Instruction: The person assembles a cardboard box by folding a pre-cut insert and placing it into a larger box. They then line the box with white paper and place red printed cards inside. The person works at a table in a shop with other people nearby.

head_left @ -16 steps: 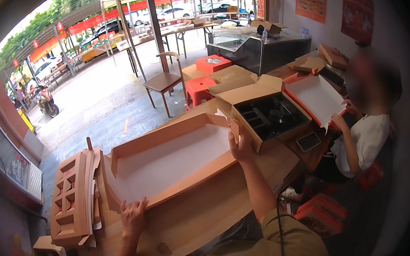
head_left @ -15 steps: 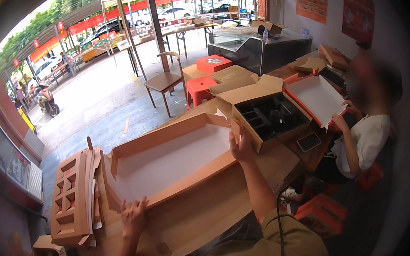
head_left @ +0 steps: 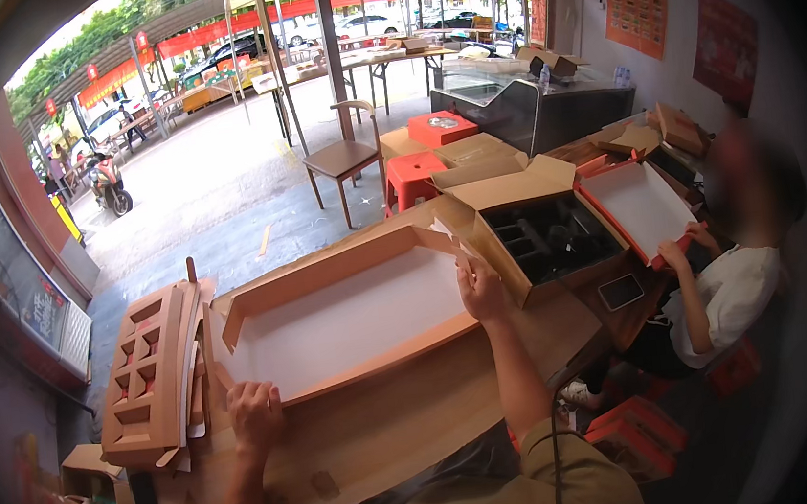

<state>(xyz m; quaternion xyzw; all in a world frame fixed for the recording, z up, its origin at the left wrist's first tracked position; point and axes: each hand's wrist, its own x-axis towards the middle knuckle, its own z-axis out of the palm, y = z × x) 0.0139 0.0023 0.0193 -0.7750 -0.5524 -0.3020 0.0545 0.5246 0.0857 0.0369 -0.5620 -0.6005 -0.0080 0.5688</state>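
Cardboard box [head_left: 351,316] along table's [head_left: 393,430] far edge, grasped at near-left corner by left hand [head_left: 257,420], right end by right hand [head_left: 481,288]; possible buckling from uneven squeezing.

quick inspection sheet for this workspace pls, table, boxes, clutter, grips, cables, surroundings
surface: brown table, dark patch near its front edge
things: open cardboard tray, white inside
clutter: pocketed insert on stacked cardboard at left; carton with black contents and phone at right
grips: left grip at tray's near left corner; right grip on its right end
cables: dark cable over right sleeve
surroundings: co-worker at right; chair and red stool beyond table
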